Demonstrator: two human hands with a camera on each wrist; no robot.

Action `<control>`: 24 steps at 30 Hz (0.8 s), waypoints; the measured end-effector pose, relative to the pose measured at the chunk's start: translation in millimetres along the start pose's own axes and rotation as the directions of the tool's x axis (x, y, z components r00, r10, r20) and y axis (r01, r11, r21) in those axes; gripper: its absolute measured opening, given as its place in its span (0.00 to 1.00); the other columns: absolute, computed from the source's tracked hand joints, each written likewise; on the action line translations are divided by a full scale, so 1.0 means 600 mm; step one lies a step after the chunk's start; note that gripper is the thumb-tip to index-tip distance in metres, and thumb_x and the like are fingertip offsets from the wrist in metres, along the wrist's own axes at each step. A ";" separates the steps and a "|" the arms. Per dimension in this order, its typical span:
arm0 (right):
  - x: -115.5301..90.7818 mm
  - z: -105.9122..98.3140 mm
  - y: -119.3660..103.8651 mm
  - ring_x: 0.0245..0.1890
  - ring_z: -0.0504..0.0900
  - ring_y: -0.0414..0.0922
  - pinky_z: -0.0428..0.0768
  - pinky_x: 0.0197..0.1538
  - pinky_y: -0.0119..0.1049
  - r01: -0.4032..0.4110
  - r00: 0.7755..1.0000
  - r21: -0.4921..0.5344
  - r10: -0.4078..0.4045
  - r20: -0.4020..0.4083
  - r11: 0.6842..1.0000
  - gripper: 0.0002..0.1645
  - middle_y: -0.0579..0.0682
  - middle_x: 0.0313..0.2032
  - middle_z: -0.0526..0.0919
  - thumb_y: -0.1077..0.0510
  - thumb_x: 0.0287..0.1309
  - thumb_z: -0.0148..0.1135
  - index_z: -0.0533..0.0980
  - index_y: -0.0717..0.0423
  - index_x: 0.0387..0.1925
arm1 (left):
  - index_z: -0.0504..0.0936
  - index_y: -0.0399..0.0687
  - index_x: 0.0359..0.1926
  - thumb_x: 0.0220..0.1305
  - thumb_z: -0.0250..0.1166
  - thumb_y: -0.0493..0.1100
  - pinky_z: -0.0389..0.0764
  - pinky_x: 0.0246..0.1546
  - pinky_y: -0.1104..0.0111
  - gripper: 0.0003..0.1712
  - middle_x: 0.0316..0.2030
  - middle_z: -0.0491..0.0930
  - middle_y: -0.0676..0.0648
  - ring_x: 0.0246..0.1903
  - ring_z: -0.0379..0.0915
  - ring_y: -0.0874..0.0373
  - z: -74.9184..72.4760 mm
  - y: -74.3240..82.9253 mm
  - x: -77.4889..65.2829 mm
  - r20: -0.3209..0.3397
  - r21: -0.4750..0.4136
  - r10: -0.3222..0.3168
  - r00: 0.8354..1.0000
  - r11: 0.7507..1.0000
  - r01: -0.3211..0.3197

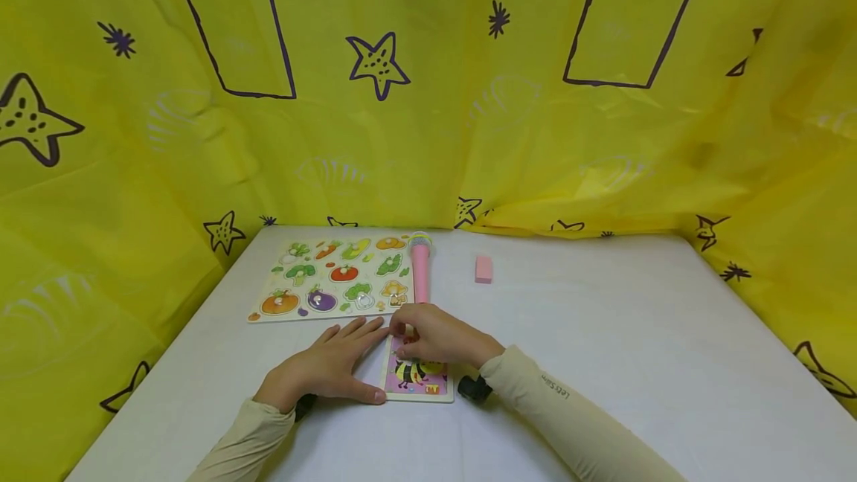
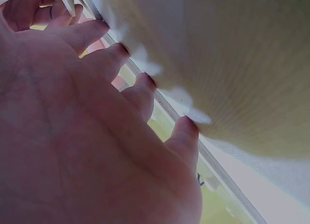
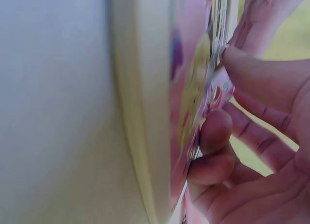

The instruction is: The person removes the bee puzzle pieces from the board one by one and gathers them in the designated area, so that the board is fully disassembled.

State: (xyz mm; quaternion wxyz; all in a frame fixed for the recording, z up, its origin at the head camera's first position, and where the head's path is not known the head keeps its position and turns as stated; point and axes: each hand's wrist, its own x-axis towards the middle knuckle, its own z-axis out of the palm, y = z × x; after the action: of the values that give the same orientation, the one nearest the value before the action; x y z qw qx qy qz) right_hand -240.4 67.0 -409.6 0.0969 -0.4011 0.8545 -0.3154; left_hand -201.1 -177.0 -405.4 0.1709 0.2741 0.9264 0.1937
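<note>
Small flat bee puzzle (image 1: 418,378) under both hands, lying on the white worktop (image 1: 602,363). Pink picture with a yellow and black striped bee, pale frame all round, square corners. Looks like thin wood or stiff card, smooth on top.

Left hand (image 1: 328,367) flat, fingers straight and spread, palm down on the worktop, thumb along the puzzle's left edge. Fingertips (image 2: 186,124) pressed on the pale cloth in the left wrist view. Grip loose, nothing held.

Right hand (image 1: 438,335) curled over the top end of the bee puzzle. In the right wrist view, thumb and fingers (image 3: 215,132) pinching a thin pink piece (image 3: 208,100) at the puzzle's edge. Grip tight on that piece.

Just past the right hand, a pink toy microphone (image 1: 420,270), round and long, with a pale ball end. Beside it, past the left hand, a bigger vegetable puzzle board (image 1: 335,277), flat, with orange, red, green and purple shapes and small knobs. Farther off from the right hand, a little pink block (image 1: 483,268), well apart from the rest.

Top half of the bee picture hidden by the right hand. Black wrist straps half tucked under both cream sleeves. Wrist views blurry and very close, so the shape of the pinched piece hard to make out. Shiny yellow sheet (image 1: 428,95) with purple stars and squares behind, crinkly.
</note>
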 end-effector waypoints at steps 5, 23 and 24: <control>0.000 0.005 -0.001 0.40 0.77 0.43 0.79 0.49 0.34 0.000 1.000 -0.009 0.000 -0.027 1.000 0.11 0.45 0.42 0.82 0.63 0.67 0.75 0.83 0.56 0.48 | 0.61 0.49 0.84 0.58 0.78 0.69 0.40 0.78 0.34 0.62 0.84 0.54 0.44 0.83 0.40 0.39 0.000 0.000 0.000 0.003 0.005 -0.002 1.000 1.000 0.002; -0.005 0.017 -0.015 0.41 0.73 0.41 0.76 0.46 0.32 -0.073 0.996 -0.061 0.069 -0.055 0.995 0.15 0.46 0.42 0.75 0.63 0.68 0.72 0.81 0.59 0.53 | 0.60 0.47 0.84 0.59 0.78 0.68 0.41 0.77 0.33 0.63 0.83 0.54 0.41 0.83 0.41 0.37 0.000 -0.001 -0.001 -0.012 0.002 0.029 1.000 1.000 -0.029; -0.005 0.018 -0.015 0.41 0.73 0.42 0.76 0.45 0.32 -0.074 0.996 -0.069 0.070 -0.056 0.995 0.15 0.45 0.42 0.75 0.63 0.68 0.72 0.81 0.59 0.53 | 0.60 0.47 0.84 0.59 0.78 0.68 0.41 0.77 0.33 0.63 0.83 0.54 0.41 0.83 0.41 0.36 0.000 -0.001 0.000 -0.011 0.001 0.030 0.999 1.000 -0.030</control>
State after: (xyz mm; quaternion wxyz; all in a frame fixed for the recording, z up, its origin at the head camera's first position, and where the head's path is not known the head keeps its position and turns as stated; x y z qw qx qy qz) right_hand -228.1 60.0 -412.5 0.0707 -0.3647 0.8814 -0.2916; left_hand -201.1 -177.6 -405.5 0.1625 0.2867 0.9233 0.1972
